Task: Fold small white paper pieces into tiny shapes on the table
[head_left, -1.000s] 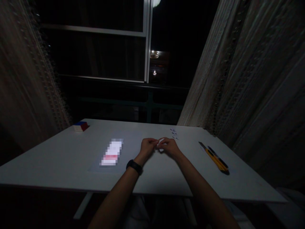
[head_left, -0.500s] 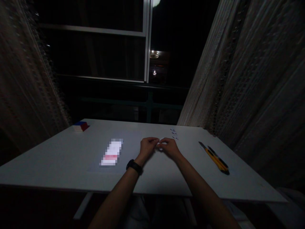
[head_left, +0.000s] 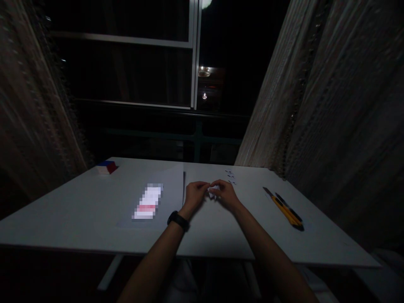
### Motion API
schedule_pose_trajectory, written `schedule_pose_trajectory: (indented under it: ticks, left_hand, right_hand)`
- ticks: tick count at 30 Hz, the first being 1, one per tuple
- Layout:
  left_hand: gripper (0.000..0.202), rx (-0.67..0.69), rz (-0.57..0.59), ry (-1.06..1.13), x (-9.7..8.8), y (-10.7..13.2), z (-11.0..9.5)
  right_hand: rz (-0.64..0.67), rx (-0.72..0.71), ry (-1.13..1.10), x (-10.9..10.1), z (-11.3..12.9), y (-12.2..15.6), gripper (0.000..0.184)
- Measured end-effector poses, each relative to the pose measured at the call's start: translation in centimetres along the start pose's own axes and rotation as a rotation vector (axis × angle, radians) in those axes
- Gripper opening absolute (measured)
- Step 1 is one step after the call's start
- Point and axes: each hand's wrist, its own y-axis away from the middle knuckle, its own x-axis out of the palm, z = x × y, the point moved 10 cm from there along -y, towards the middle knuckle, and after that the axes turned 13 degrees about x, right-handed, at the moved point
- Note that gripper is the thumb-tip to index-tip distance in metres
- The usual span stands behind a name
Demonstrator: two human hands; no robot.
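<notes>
In the head view, both hands meet over the middle of the table [head_left: 69,214], well in from its near edge. The left hand [head_left: 196,194] and the right hand [head_left: 226,194] come together at their fingertips in a narrow pinch, holding a small white piece [head_left: 213,194] between them. The fingers hide much of the piece, and its exact shape is too small to tell. A black band [head_left: 178,221] circles the left wrist.

Just beside the left hand, toward the table's left edge, lies a pale sheet [head_left: 173,185], its right side casting a thin shadow. On the sheet is a bright rectangle [head_left: 147,201] with a reddish strip low down; its details are blurred out. A blue, red and white cube [head_left: 106,167] sits by the table's far left corner.

Between the right hand and the far edge is a short row of dark marks [head_left: 231,176], too small to make out. Toward the table's right edge, well apart from the hands, lies a yellow cutter [head_left: 284,211], its blade pointing toward the far edge, with a dark pen [head_left: 288,207] close along its right side. Curtains [head_left: 268,118] hang behind the table, either side of a dark window [head_left: 194,54].
</notes>
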Motion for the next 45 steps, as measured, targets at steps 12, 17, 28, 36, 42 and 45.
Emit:
schedule_pose_trajectory:
  ticks: [12, 17, 28, 36, 42, 45]
  left_hand:
    - [0.026, -0.161, -0.054, 0.378, 0.7, 0.7, 0.0]
    - [0.028, -0.151, -0.024, 0.361, 0.9, 0.8, -0.1]
    - [0.032, -0.184, -0.047, 0.393, 1.0, 1.0, 0.3]
    - [0.038, -0.222, -0.066, 0.453, 1.1, 1.1, 0.6]
    - [0.036, -0.2, -0.056, 0.456, 1.1, 1.0, 0.5]
    - [0.035, -0.163, -0.042, 0.431, 1.0, 0.8, 0.3]
  right_hand:
    - [-0.107, -0.046, -0.027, -1.1, 0.3, 0.1, 0.021]
    - [-0.101, -0.043, -0.032, -1.2, 0.1, 0.0, 0.021]
    - [-0.108, -0.05, -0.007, -1.1, 0.1, 0.1, 0.017]
    - [-0.123, -0.061, 0.019, -1.1, 0.2, 0.1, 0.017]
    - [-0.128, -0.087, 0.055, -1.1, 0.8, 0.3, 0.016]
    - [-0.123, -0.103, 0.073, -0.9, 1.3, 0.5, 0.015]
